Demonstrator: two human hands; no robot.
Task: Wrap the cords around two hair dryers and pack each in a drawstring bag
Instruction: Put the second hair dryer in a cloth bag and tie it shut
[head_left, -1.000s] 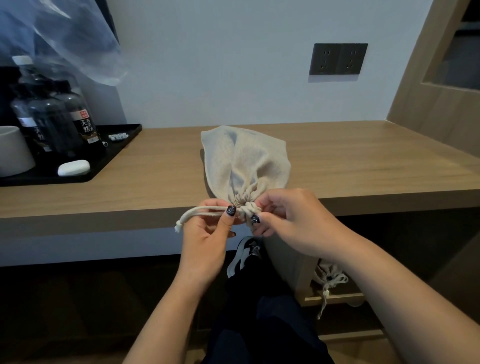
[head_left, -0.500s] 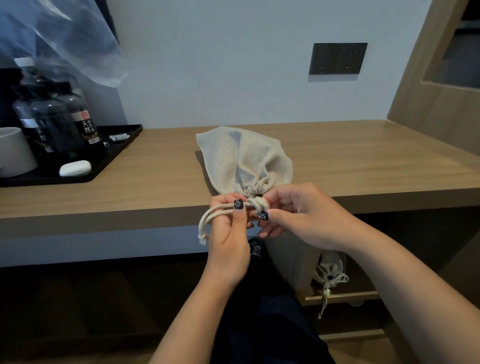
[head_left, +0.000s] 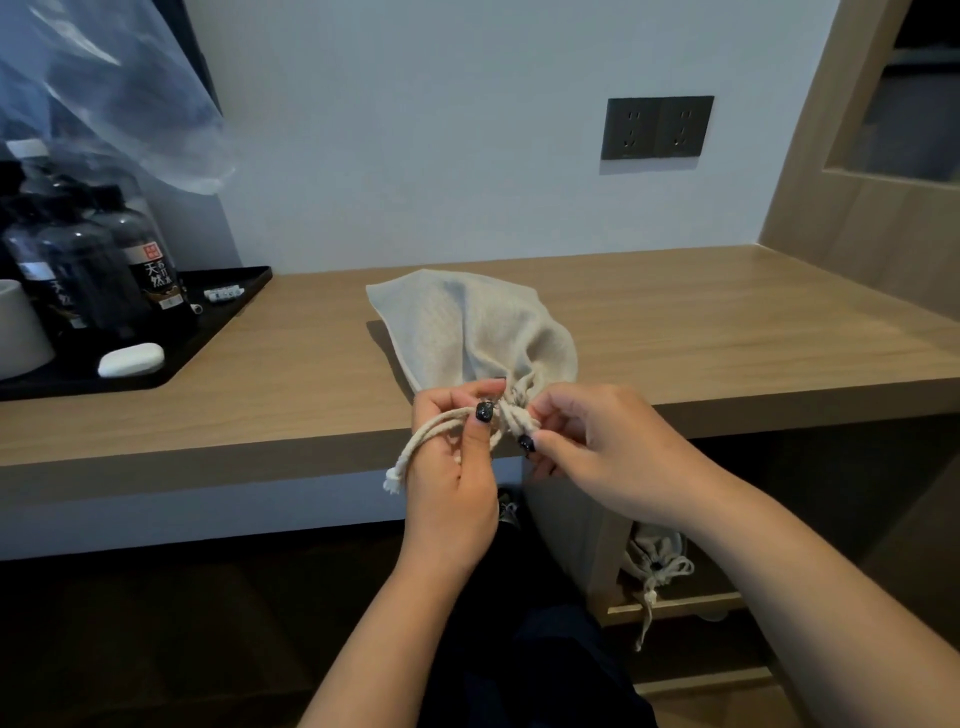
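Note:
A beige drawstring bag (head_left: 483, 332) lies bulging on the wooden counter (head_left: 727, 332), its gathered mouth at the front edge. My left hand (head_left: 452, 457) pinches the cream drawstring (head_left: 415, 447), which loops down past my fingers to a knotted end. My right hand (head_left: 597, 441) pinches the cord at the bag's cinched neck (head_left: 514, 415). What is inside the bag is hidden. A second tied drawstring bag (head_left: 657, 556) sits on a low shelf under the counter at the right.
A black tray (head_left: 223, 312) at the left holds dark bottles (head_left: 150, 260), a white cup (head_left: 15, 332) and a small white bar (head_left: 131, 359). Clear plastic (head_left: 104, 78) hangs above it. A dark wall socket (head_left: 657, 127) is on the wall; a wooden cabinet (head_left: 857, 208) stands right.
Both hands have shifted right along the counter's edge with the bag's neck. The loose cord, which stretched out to the left, now hangs in a shorter loop beside my left hand.

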